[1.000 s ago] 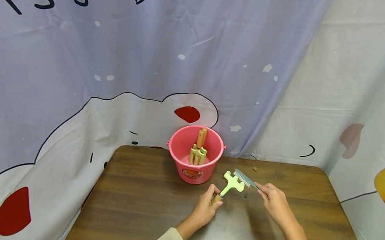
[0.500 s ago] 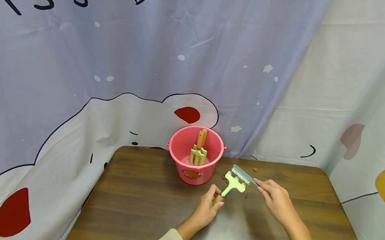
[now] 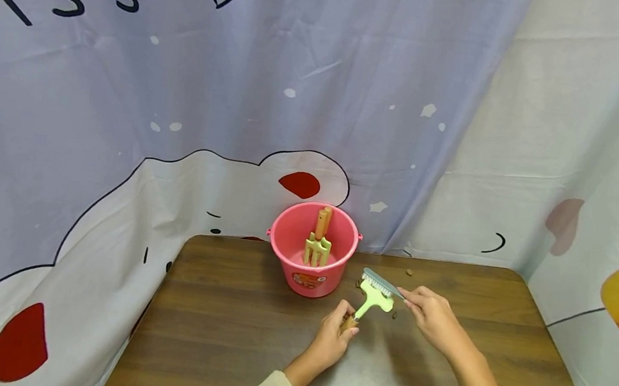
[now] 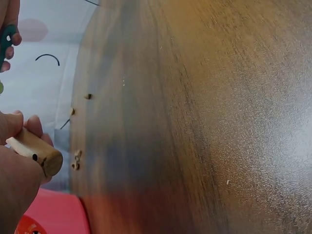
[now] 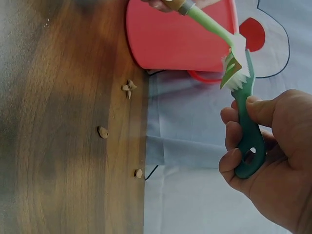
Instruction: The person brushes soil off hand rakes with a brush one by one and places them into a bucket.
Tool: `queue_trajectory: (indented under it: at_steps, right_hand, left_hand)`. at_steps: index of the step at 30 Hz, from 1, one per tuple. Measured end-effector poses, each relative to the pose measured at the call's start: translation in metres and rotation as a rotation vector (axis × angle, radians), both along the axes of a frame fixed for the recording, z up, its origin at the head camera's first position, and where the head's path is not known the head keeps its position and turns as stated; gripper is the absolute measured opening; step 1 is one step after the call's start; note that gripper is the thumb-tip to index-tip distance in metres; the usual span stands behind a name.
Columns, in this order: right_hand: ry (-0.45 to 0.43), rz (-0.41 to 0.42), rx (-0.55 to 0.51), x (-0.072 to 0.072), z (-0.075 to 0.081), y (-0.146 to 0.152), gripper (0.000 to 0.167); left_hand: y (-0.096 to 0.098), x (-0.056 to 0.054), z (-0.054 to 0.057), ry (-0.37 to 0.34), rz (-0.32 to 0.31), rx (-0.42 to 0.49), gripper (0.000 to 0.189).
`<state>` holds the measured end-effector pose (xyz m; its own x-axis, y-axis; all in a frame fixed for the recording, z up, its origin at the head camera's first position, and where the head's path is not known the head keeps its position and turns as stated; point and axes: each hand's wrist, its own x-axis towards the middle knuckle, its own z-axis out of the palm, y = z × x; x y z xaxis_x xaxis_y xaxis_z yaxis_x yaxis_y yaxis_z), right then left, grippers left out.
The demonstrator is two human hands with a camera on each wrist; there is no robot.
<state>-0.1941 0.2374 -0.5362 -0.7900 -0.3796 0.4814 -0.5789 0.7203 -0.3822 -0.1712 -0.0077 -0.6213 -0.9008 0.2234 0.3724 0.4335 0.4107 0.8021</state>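
Observation:
In the head view my left hand (image 3: 329, 340) grips the wooden handle of a small rake (image 3: 373, 299) with a light green head, held over the table. My right hand (image 3: 432, 317) pinches a grey-green brush (image 3: 382, 282) by its handle, which has a hole at its end. The white bristles (image 5: 239, 78) press against the rake's head in the right wrist view. From the left wrist camera, the butt of the wooden handle (image 4: 36, 151) pokes out of my left fist, and the rake's head is almost wholly out of frame.
A pink bucket (image 3: 307, 281) stands at the table's back edge, left of the hands. Inside it leans a small green hand fork (image 3: 317, 249) with wooden handles showing above. Several small brown bits (image 5: 129, 87) lie on the wooden table (image 3: 222, 337). A printed curtain (image 3: 239, 101) hangs behind.
The brush has moved up, then left and down, and now lies over the top of the rake's head. My left hand and the rake have hardly moved.

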Motion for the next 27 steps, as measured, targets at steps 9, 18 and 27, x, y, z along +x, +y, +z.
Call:
queue_trajectory:
  at_steps: [9, 18, 27]
  right_hand:
    - [-0.049, -0.022, 0.07, -0.009, -0.006, 0.005, 0.025]
    - [-0.136, -0.095, 0.103, -0.003, -0.019, 0.019, 0.023]
    - [-0.176, -0.153, 0.085, 0.006, -0.026, 0.036, 0.023]
  left_hand:
    - [-0.003, 0.0, -0.001, 0.007, -0.003, 0.001, 0.031]
    - [-0.003, -0.001, 0.013, -0.008, -0.013, 0.021, 0.03]
    - [-0.015, -0.003, 0.027, 0.027, 0.054, 0.001, 0.033]
